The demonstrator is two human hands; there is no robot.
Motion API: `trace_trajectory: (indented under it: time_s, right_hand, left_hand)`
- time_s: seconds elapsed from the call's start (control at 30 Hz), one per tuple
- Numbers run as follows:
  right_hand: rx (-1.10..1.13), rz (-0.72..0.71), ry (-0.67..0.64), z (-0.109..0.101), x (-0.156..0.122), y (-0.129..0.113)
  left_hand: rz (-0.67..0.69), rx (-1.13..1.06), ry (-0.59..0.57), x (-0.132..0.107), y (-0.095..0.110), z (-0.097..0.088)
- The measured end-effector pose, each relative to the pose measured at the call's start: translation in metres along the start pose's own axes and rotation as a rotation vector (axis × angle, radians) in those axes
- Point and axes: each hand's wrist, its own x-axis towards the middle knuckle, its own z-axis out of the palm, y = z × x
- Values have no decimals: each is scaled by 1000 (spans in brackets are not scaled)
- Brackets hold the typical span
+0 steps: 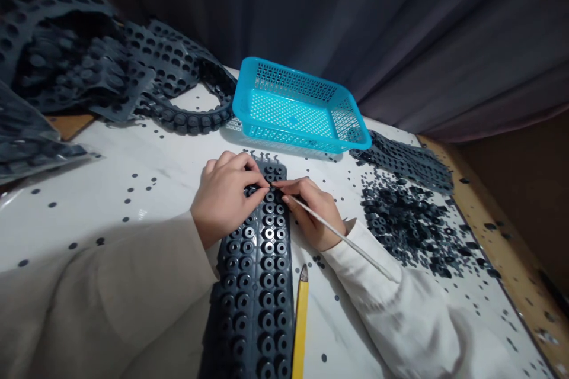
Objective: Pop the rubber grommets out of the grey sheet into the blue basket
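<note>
Left hand (226,198) bunches its fingers on a light, limp rubber sheet (253,284) at twelve o'clock; right fingers (296,188) pinch a white rod (338,238); sheet best held by its edge.

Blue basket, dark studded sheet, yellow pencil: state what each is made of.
The basket looks like glossy moulded plastic, with even lattice holes. The matte sheet seems rubber, as similar sheets curl. The pencil looks like painted wood, pale at its sharpened tip.

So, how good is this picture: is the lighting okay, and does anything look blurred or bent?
In the head view, the light is soft and rather dim, the curtain falls dark, and the wide lens makes the tabletop look bent and tilted; the left hand and right hand look fairly sharp.
</note>
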Motion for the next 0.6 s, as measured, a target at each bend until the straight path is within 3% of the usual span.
trace_trajectory:
  time_s: [0.4,0.6]
  right_hand:
    - [238,165,57,0,-3,1]
    - [218,126,29,-1,-1,0]
  left_hand:
    - [-1,-14,9,-2,-1,1]
    - [0,-11,0,-2,-1,0]
